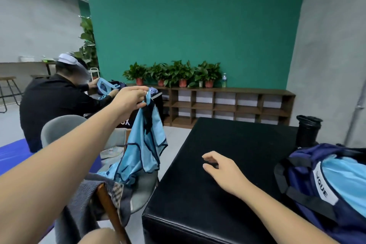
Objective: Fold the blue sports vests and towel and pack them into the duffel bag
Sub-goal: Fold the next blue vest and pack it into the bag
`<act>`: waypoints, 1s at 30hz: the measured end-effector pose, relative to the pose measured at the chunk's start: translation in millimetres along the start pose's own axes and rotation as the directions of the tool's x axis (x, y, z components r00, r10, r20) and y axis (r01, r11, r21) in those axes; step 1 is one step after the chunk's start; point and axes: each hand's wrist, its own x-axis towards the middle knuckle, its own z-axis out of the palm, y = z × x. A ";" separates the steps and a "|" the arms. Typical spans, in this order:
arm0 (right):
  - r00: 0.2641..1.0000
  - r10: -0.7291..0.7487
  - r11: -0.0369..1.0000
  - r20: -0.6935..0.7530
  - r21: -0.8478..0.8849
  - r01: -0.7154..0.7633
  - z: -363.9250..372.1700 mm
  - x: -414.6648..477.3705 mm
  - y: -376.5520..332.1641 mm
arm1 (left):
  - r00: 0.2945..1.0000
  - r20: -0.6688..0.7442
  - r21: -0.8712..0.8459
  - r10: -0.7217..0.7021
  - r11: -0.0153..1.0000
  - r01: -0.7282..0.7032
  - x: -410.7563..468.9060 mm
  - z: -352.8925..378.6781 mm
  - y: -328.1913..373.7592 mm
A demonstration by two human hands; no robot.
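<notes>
One vest (pixel 143 148) dangles below left grip (pixel 129 101), pinched by strap, held high prob. so fabric hangs straight for folding. Right grip (pixel 219 170) loosely spread over table (pixel 227 140). Duffel bag (pixel 303 166) right of it, w/ blue cloth (pixel 344 178) inside.

2 hands (pixel 128 101) (pixel 221 172), 1 held vest (pixel 144 144), 1 duffel bag (pixel 305 194), 4 potted plants (pixel 136 71) (pixel 158 71) (pixel 181 71) (pixel 210 71), 1 bottle (pixel 224 80).

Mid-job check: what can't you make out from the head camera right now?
Head view:
1. Duffel bag: cut by the right edge; its contents beyond one light blue cloth are hidden.
2. Blue vest: hangs bunched from the left hand, so its front and back cannot be told.
3. Grey cloth on the chair: partly behind the left arm; towel or not, unclear.
</notes>
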 end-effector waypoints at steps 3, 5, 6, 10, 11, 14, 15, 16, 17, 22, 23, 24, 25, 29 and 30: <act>0.998 -0.051 0.999 -0.033 -0.007 0.050 -27.8 -14.0 -38.3 | 0.996 0.041 -0.032 0.079 0.996 -0.078 -22.8 16.9 49.7; 0.996 -0.071 0.997 -0.059 -0.003 0.071 -43.7 -25.2 -62.8 | 0.989 0.068 -0.035 0.134 0.991 -0.132 -43.3 30.3 82.9; 0.995 -0.079 0.997 -0.068 0.005 0.080 -50.8 -31.1 -74.3 | 0.984 0.087 -0.039 0.157 0.987 -0.154 -52.7 36.7 97.9; 0.992 -0.085 0.996 -0.094 -0.010 0.085 -70.4 -53.6 -107.2 | 0.954 0.188 -0.050 0.234 0.972 -0.229 -87.8 62.0 146.9; 0.992 -0.082 0.997 -0.101 -0.019 0.081 -73.4 -59.5 -111.9 | 0.944 0.212 -0.059 0.254 0.967 -0.247 -97.1 68.7 157.5; 0.989 -0.082 0.997 -0.122 -0.025 0.079 -78.2 -81.2 -123.9 | 0.922 0.243 -0.073 0.301 0.954 -0.292 -123.8 89.7 185.3; 0.981 -0.098 0.995 -0.168 -0.029 0.094 -77.8 -89.9 -127.2 | 0.917 0.247 -0.078 0.312 0.950 -0.302 -131.1 96.4 192.4; 0.961 -0.134 0.991 -0.241 -0.036 0.129 -77.3 -99.4 -130.1 | 0.914 0.251 -0.086 0.320 0.948 -0.308 -136.5 103.0 198.3; 0.928 -0.186 0.983 -0.324 -0.064 0.175 -76.3 -109.4 -132.4 | 0.911 0.258 -0.096 0.323 0.946 -0.309 -142.0 109.4 203.4; 0.730 -0.583 0.799 -0.358 -0.416 0.434 -67.5 -157.9 -147.7 | 0.894 0.302 -0.146 0.332 0.942 -0.301 -163.1 139.9 220.2; 0.709 -0.632 0.744 -0.314 -0.501 0.442 -65.7 -164.7 -151.6 | 0.892 0.308 -0.156 0.330 0.943 -0.295 -168.5 146.3 223.3; 0.700 -0.659 0.698 -0.276 -0.572 0.432 -64.2 -169.6 -153.0 | 0.893 0.311 -0.164 0.326 0.944 -0.288 -172.9 152.3 226.0; 0.693 -0.674 0.655 -0.255 -0.641 0.401 -62.5 -172.7 -153.5 | 0.890 0.319 -0.177 0.325 0.943 -0.281 -177.9 157.8 228.4; 0.714 -0.662 0.576 -0.226 -0.763 0.293 -60.1 -179.7 -148.4 | 0.884 0.338 -0.222 0.325 0.940 -0.260 -192.5 174.1 238.9; 0.734 -0.642 0.583 -0.222 -0.763 0.279 -62.4 -180.3 -145.1 | 0.885 0.331 -0.224 0.327 0.938 -0.263 -193.8 177.1 240.9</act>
